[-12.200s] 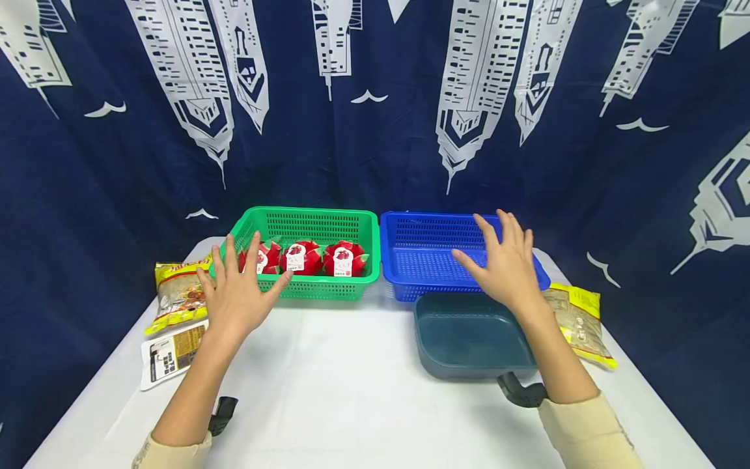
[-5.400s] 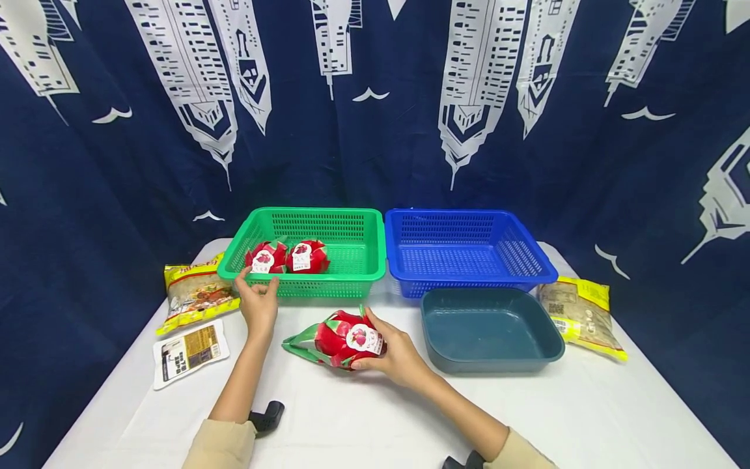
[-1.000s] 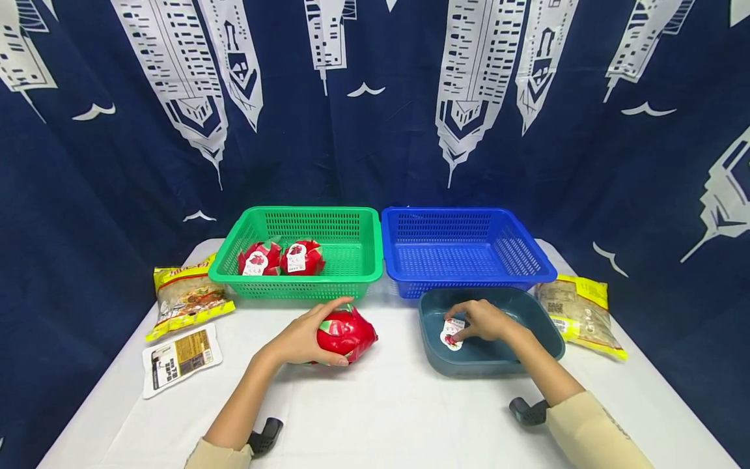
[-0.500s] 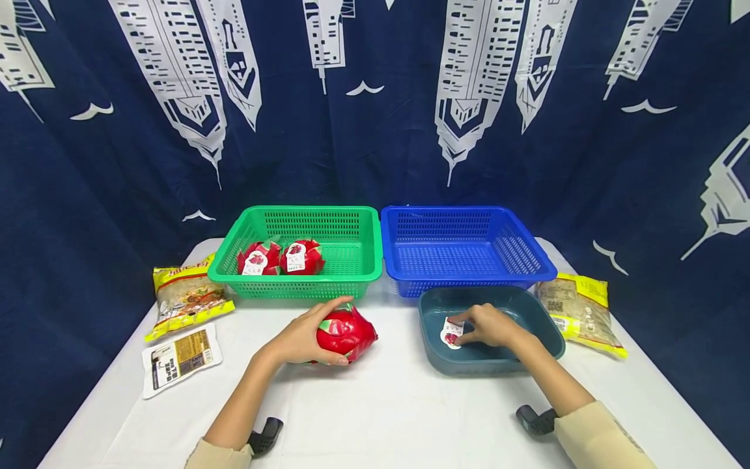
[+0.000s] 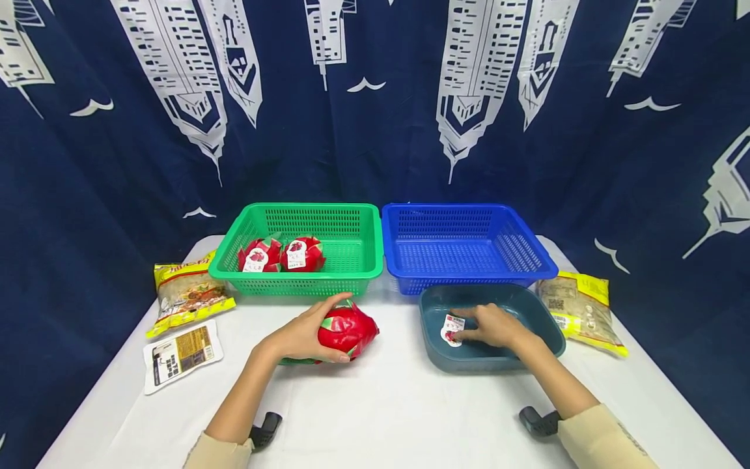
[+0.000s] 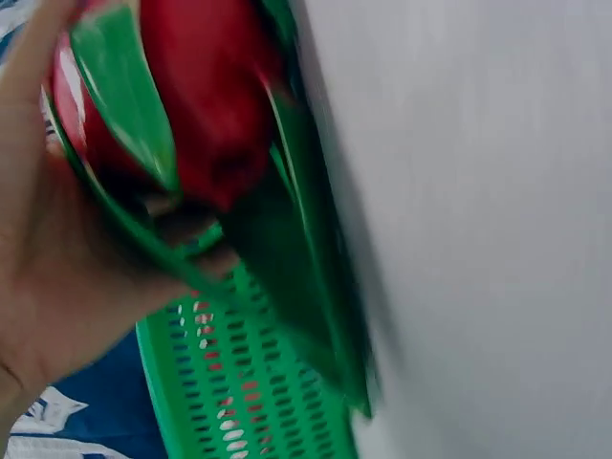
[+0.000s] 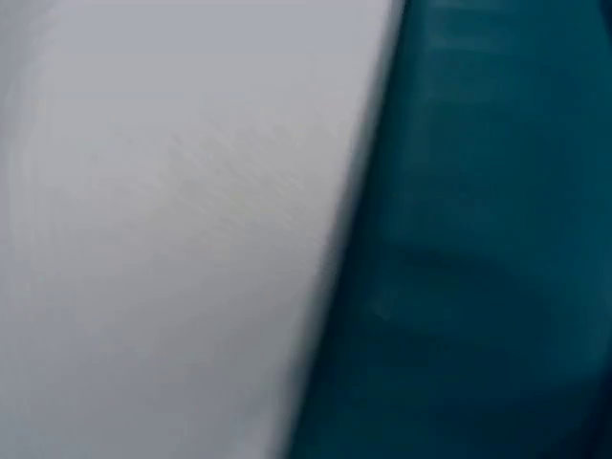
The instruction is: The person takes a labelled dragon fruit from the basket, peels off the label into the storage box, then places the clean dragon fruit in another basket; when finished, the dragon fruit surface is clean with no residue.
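In the head view my left hand grips a red dragon fruit with green leaf tips, lying on the white table in front of the green basket. The left wrist view shows the fruit's long green leaves up close. My right hand reaches into the dark teal tub. Its thumb and index finger are at the edges of a small white label with a red fruit picture. Other fingers of that hand are hidden. Two labelled dragon fruits sit in the green basket.
A blue basket stands behind the tub, beside the green one. Yellow food bags lie at both sides, one left and one right. A white pouch lies at the left. A dark blue curtain closes off the back.
Earlier, my right hand held the labelled dragon fruit, taken from the green basket. Now my left hand holds it, and my right hand is in the tub at a label. The last second brings little movement.
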### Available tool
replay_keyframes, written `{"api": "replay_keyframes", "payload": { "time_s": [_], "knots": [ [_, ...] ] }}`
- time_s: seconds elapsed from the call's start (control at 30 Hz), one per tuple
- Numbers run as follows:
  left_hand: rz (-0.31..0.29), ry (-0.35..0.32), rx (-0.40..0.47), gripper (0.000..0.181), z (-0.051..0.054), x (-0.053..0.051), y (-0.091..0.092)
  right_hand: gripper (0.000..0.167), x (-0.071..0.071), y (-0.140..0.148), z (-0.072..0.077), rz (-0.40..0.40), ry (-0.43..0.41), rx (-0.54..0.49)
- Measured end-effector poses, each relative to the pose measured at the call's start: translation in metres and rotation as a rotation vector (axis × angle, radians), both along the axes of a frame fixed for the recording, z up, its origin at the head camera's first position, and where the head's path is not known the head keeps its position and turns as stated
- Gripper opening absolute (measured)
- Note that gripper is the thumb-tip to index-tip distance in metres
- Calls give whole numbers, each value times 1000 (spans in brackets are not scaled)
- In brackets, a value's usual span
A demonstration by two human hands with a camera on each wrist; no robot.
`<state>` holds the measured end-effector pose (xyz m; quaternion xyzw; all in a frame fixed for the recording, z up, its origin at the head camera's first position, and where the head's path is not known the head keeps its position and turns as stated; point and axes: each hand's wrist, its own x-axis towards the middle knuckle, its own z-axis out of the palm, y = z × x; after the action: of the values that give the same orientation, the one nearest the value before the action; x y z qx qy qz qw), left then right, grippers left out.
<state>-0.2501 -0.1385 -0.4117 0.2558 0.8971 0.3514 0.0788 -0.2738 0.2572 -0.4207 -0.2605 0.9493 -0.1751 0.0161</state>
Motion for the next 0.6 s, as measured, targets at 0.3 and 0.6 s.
{"api": "replay_keyframes", "payload": {
  "time_s": [0.3, 0.6],
  "knots": [
    [-184, -138, 21, 104, 16, -4, -5, 42, 2, 18, 71, -97, 336, -106],
    [-232, -270, 11, 114, 26, -3, -14, 87, -24, 89, 79, -374, 261, -114]
  ]
}}
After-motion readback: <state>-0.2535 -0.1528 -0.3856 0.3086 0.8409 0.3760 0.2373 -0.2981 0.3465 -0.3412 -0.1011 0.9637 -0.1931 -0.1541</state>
